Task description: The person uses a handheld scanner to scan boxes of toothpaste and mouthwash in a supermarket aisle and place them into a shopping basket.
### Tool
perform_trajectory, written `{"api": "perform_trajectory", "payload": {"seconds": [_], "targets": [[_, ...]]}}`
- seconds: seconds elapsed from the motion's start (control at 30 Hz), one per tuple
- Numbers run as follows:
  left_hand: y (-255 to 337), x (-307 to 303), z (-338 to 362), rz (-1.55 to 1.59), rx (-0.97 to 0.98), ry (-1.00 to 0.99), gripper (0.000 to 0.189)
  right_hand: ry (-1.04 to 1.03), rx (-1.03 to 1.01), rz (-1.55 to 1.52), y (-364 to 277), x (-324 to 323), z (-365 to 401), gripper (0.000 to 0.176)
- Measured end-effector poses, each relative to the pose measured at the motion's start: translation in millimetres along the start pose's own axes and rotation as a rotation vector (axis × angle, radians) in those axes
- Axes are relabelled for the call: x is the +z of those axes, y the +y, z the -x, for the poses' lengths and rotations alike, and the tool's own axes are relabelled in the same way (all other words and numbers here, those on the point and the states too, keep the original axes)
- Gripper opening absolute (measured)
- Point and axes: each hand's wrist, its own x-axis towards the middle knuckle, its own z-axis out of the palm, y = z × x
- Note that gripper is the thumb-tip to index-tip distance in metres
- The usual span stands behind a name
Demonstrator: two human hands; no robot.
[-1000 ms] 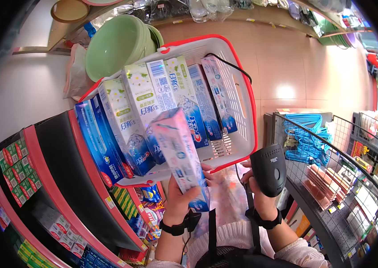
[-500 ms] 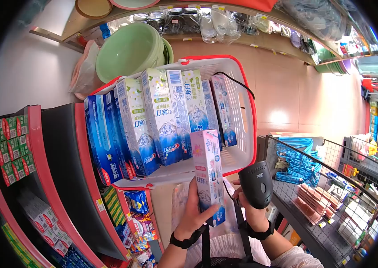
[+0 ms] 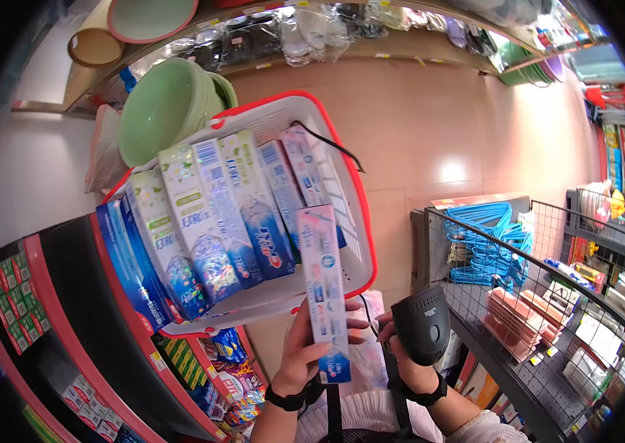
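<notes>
Pinched in my left hand (image 3: 301,351) is a pink, white and blue toothpaste box (image 3: 322,284), standing roughly upright with a narrow printed side facing me. Its top end overlaps the near right part of a white basket with a red rim (image 3: 371,258). My right hand (image 3: 410,362) grips a black handheld barcode scanner (image 3: 422,325) just right of the box, apart from it. Several toothpaste boxes (image 3: 198,214) stand in a row in the basket, blue ones at the left, green-and-white ones in the middle. A black cord (image 3: 331,144) hangs over the far rim.
Shelves with red edges (image 3: 124,295) run along the left, holding small green boxes (image 3: 21,295). Green basins (image 3: 161,111) stand behind the basket. To the right, a wire rack (image 3: 519,295) carries blue hangers (image 3: 486,244). Packaged footwear (image 3: 305,33) lines the far shelf.
The toothpaste box has turned in my left hand, from a wide pink face to a narrower side. The view has shifted, so the basket sits further left. The scanner stays in my right hand.
</notes>
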Motion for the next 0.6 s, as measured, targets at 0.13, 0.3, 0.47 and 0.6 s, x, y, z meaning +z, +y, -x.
{"api": "perform_trajectory", "payload": {"seconds": [0.13, 0.3, 0.47, 0.6], "targets": [[-13.1, 11.4, 5.5, 0.276, -0.088, 0.145, 0.076, -0.034, -0.043, -0.014, 6.7, -16.8, 3.4, 0.033], [-18.4, 6.3, 12.4, 0.320, -0.110, -0.141, 0.068, 0.037, -0.027, -0.237, -28.8, -31.6, -12.2, 0.055], [-35.6, 23.5, 20.0, 0.052, 0.057, -0.224, 0.082, -0.196, 0.041, -0.270, -36.7, -63.5, -26.8, 0.078], [-46.1, 38.4, 29.0, -0.269, 0.063, -0.132, 0.080, -0.350, -0.023, -0.440, -45.7, -83.7, -40.8, 0.054]]}}
